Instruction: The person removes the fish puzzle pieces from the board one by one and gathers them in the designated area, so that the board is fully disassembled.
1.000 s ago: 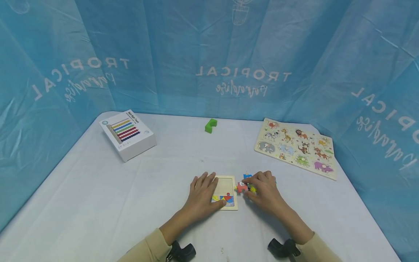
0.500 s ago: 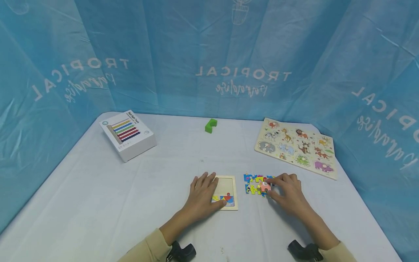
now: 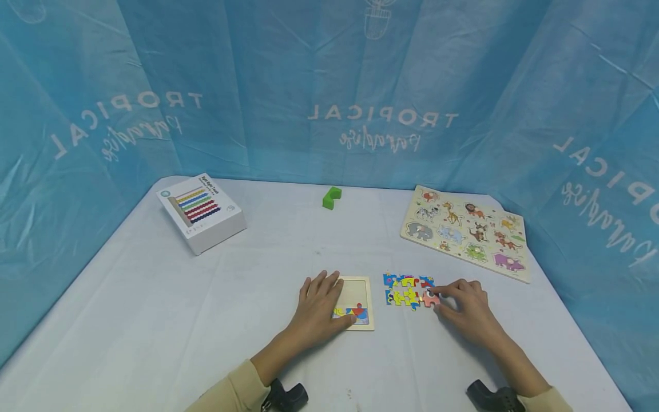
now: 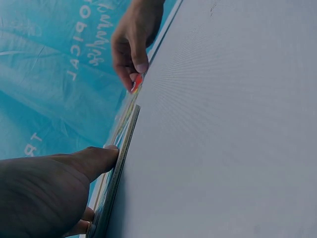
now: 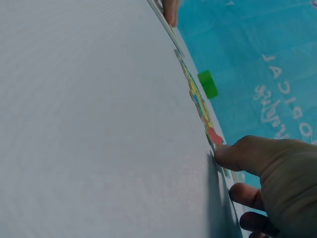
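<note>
My left hand (image 3: 318, 312) lies with its fingers spread over the left side of a small wooden puzzle tray (image 3: 354, 289). A few yellow, red and blue pieces sit in the tray's near end, partly under the thumb. To the right of the tray, several jigsaw pieces (image 3: 397, 297) lie face up in two rows on the white cloth. At the right end of the near row, my right hand (image 3: 469, 313) pinches a salmon-red jigsaw piece (image 3: 428, 299) between thumb and index finger. In the right wrist view this red piece (image 5: 214, 136) is low at the table, by the thumb tip.
A white box (image 3: 218, 229) with a picture of coloured bead rows stands at the back left. A green block (image 3: 332, 197) is at the back middle. At the back right lies a wooden animal peg puzzle (image 3: 465, 232). A blue printed curtain (image 3: 278, 74) surrounds the table.
My right hand has moved right with the red jigsaw piece, from beside the tray, across the loose pieces, to the right end of their near row. The left hand has stayed on the tray.
</note>
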The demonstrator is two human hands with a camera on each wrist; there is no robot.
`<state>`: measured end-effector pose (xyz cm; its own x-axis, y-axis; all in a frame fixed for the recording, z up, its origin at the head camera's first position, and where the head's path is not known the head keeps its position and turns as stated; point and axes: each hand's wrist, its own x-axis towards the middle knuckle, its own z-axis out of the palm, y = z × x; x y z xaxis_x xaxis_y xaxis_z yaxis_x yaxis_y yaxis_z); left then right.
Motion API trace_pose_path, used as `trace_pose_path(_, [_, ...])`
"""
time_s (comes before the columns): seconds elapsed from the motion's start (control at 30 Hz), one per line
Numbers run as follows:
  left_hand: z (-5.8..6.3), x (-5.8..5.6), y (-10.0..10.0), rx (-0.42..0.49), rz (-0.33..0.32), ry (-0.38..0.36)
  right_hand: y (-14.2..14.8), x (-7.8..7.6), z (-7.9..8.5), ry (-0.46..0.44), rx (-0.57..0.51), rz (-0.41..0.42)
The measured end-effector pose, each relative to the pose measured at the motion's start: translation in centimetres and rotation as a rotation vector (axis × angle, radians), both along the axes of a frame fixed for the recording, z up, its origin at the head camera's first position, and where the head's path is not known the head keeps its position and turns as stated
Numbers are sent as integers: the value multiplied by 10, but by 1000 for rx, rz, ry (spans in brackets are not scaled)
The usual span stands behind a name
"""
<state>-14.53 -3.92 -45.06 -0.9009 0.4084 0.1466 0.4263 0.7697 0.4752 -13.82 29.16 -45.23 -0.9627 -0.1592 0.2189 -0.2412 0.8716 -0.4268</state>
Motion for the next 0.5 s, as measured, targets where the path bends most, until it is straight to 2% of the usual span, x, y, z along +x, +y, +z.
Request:
trace_pose_path(0.2, [-1,-1,0,-5,-1,8,3,-1,-3,-6,-7,7])
trace_pose_path(0.5, [-2,-1,0,-16,2,12,4,-2,-4,-69,-13,-13])
